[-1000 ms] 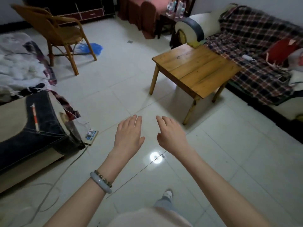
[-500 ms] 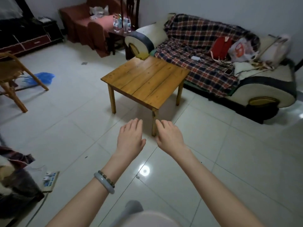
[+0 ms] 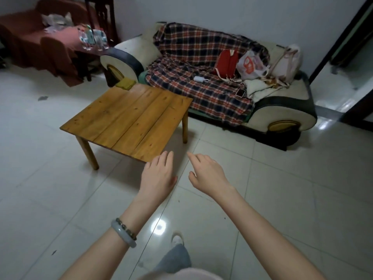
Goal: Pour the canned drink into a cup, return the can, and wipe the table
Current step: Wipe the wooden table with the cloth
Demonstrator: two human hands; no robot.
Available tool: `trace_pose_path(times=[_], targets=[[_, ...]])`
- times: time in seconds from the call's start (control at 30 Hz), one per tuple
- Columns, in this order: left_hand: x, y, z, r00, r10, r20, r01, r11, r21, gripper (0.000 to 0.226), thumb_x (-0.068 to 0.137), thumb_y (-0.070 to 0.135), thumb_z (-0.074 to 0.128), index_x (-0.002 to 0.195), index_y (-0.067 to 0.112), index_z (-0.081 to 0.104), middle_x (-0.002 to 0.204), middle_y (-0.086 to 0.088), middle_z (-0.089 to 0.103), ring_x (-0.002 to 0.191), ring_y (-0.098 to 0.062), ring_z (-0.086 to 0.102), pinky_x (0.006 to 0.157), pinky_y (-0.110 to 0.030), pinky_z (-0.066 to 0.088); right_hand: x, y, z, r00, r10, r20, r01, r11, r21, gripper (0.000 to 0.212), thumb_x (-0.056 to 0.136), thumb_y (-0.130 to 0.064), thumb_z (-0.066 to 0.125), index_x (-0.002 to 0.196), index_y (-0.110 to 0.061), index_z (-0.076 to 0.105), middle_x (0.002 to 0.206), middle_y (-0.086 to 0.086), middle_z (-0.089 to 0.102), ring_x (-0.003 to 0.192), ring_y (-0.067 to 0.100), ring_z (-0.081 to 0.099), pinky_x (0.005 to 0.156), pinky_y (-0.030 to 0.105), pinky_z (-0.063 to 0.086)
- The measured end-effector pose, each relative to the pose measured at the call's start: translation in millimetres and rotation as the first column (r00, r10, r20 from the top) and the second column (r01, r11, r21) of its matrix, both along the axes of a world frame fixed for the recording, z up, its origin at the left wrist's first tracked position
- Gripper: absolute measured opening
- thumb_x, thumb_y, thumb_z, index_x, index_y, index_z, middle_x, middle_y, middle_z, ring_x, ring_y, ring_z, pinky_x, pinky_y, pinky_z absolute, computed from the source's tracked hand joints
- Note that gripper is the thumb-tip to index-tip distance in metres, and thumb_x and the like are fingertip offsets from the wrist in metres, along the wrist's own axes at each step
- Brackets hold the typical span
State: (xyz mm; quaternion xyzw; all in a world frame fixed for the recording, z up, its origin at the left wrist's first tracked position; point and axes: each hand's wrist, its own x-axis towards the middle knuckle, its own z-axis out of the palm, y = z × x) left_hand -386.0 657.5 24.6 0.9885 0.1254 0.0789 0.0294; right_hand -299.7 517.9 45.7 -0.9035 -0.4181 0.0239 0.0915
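A low wooden table [image 3: 129,120] with a bare plank top stands on the tiled floor just ahead of me. My left hand [image 3: 158,175], with bracelets on its wrist, hovers palm down at the table's near corner, fingers apart and holding nothing. My right hand [image 3: 207,174] floats beside it over the floor, fingers loosely curled, also holding nothing. No can, cup or cloth shows on the table.
A sofa [image 3: 282,116] draped in a plaid blanket [image 3: 201,85] sits behind the table, with a red bag [image 3: 227,62], plastic bags and a phone [image 3: 240,92] on it. Bottles [image 3: 92,38] stand on a red-covered table at back left. A doorway opens at right.
My view has swung right and closer to the table. The table now sits just before my hands, and the sofa fills the back. Both hands stay held out, empty.
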Motion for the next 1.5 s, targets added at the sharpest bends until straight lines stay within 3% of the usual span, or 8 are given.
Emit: trace_pose_path(times=[0.17,0.3,0.43,0.57,0.8,1.0,1.27,1.5], targets=[[85.6,20.0,4.1,1.0,0.003,0.002,-0.003,1.0,0.002,0.08,0.05,0.033,0.09,0.117,0.001,0.059,0.105,-0.013,0.066,0.085,-0.028,0.067,0.059,-0.035,0.052,87.1,20.1,5.5,1.0,-0.019,0.0,0.019,1.0,-0.009,0.055,0.091,-0.022,0.044,0.143,-0.013,0.029,0.121,0.007,0.056,0.107,0.025,0.053,0.082,0.034,0.044],[141.6,34.2,6.6,1.0,0.006,-0.028,-0.006,1.0,-0.022,0.078,0.065,0.031,0.083,0.129,0.0,0.05,0.118,-0.016,0.061,0.098,-0.031,0.063,0.071,-0.036,0.052,146.1,32.1,7.5,0.999,-0.034,-0.039,0.036,0.998,0.052,0.055,0.092,-0.023,0.046,0.143,-0.013,0.03,0.12,0.007,0.057,0.108,0.024,0.053,0.083,0.033,0.044],[187.9,48.8,-0.4,0.999,0.023,-0.026,-0.024,1.0,-0.015,0.075,0.073,0.04,0.075,0.131,0.001,0.048,0.12,-0.015,0.061,0.098,-0.029,0.064,0.072,-0.036,0.053,197.9,41.4,2.4,0.983,0.008,-0.181,0.011,0.994,0.106,0.058,0.093,-0.031,0.049,0.145,-0.016,0.027,0.126,0.005,0.055,0.115,0.02,0.05,0.09,0.032,0.044],[235.7,59.8,-16.1,0.996,0.092,-0.02,-0.092,0.996,-0.009,0.075,0.078,0.046,0.068,0.134,0.002,0.045,0.123,-0.014,0.059,0.1,-0.028,0.063,0.074,-0.036,0.054,257.2,53.8,-7.3,0.978,0.075,-0.192,-0.054,0.992,0.115,0.059,0.092,-0.034,0.048,0.145,-0.017,0.028,0.13,0.004,0.053,0.118,0.02,0.048,0.09,0.032,0.045],[338.1,59.8,-28.0,0.958,0.28,-0.057,-0.279,0.96,0.018,0.073,0.07,0.044,0.075,0.125,0.0,0.053,0.111,-0.015,0.064,0.085,-0.029,0.067,0.063,-0.035,0.054,384.4,76.5,-21.4,0.959,0.233,-0.16,-0.224,0.972,0.072,0.059,0.091,-0.036,0.049,0.142,-0.016,0.03,0.124,0.006,0.055,0.112,0.025,0.052,0.086,0.038,0.048],[423.7,50.5,-20.7,0.9,0.432,-0.062,-0.434,0.901,-0.019,0.073,0.078,0.044,0.069,0.132,0.001,0.047,0.121,-0.016,0.06,0.098,-0.029,0.064,0.074,-0.037,0.054,478.6,94.5,-17.0,0.908,0.39,-0.15,-0.385,0.921,0.059,0.055,0.09,-0.035,0.05,0.14,-0.015,0.033,0.12,0.006,0.057,0.108,0.024,0.054,0.083,0.037,0.048],[474.9,67.7,-17.6,0.822,0.569,-0.041,-0.569,0.823,0.011,0.073,0.068,0.039,0.079,0.124,0.0,0.054,0.11,-0.015,0.065,0.085,-0.029,0.067,0.063,-0.035,0.054,544.3,132.0,-24.8,0.844,0.508,-0.172,-0.509,0.86,0.039,0.058,0.09,-0.036,0.048,0.141,-0.014,0.031,0.123,0.007,0.056,0.111,0.025,0.051,0.084,0.037,0.046],[501.0,111.8,-32.8,0.766,0.641,-0.055,-0.641,0.767,0.004,0.074,0.065,0.041,0.08,0.122,0.001,0.056,0.109,-0.013,0.065,0.084,-0.029,0.067,0.062,-0.034,0.053,578.3,187.6,-33.9,0.795,0.579,-0.178,-0.586,0.81,0.021,0.061,0.091,-0.037,0.048,0.144,-0.014,0.029,0.129,0.007,0.054,0.115,0.024,0.05,0.089,0.036,0.044]])
